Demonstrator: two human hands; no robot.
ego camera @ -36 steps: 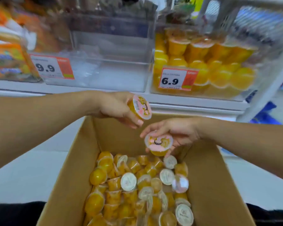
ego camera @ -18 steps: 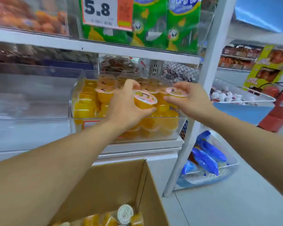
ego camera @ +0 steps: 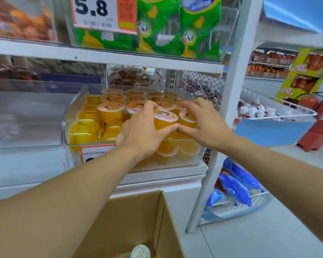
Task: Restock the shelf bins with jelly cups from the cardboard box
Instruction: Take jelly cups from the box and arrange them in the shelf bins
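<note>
Both hands reach over the front wall of the clear shelf bin [ego camera: 186, 159]. The left hand [ego camera: 142, 129] grips a jelly cup [ego camera: 165, 120] above the stacked cups, and the right hand [ego camera: 205, 121] curls its fingers round another cup [ego camera: 187, 119] just beside it. The cardboard box [ego camera: 138, 220] sits below the shelf's front edge.

Shelf [ego camera: 162, 174] bears clear bin [ego camera: 73, 116].

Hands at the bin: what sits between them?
In the head view, two jelly cups: one in the left hand, one under the right hand.
</note>
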